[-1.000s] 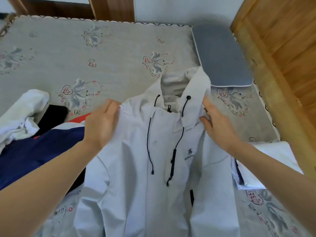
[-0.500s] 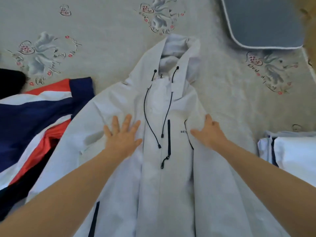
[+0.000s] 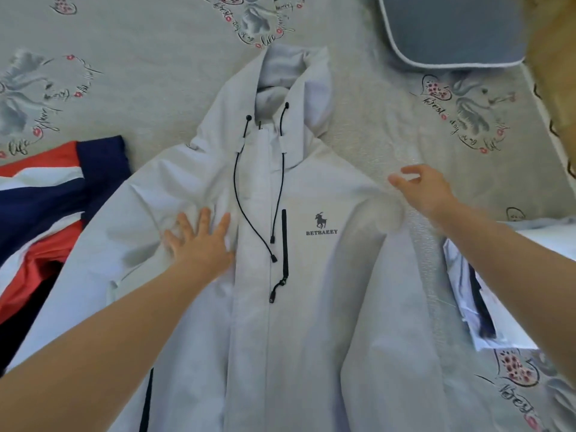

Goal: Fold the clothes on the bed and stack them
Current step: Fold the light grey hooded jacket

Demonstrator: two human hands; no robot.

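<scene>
White hooded zip-front jacket [image 3: 311, 275] spread front-up on the grey flower-printed bedspread [image 3: 140, 73], hood far; left hand [image 3: 199, 244] pressed flat, fingers spread, on its chest left of the zip; right hand [image 3: 427, 191] at its right shoulder, fingers loosely curled, grasping nothing visible.

jacket [image 3: 311, 307] is lying flat, front up, mid-bed [image 3: 156, 57], hood pointing toward the far side. striped garment [image 3: 46, 198] is sitting to its left, partly under its sleeve. folded stack [image 3: 498, 291] is sitting just right of it. pillow [image 3: 452, 29] is lying far right. left hand [image 3: 199, 244] is resting on the chest; right hand [image 3: 427, 191] is sitting at the shoulder edge.
</scene>
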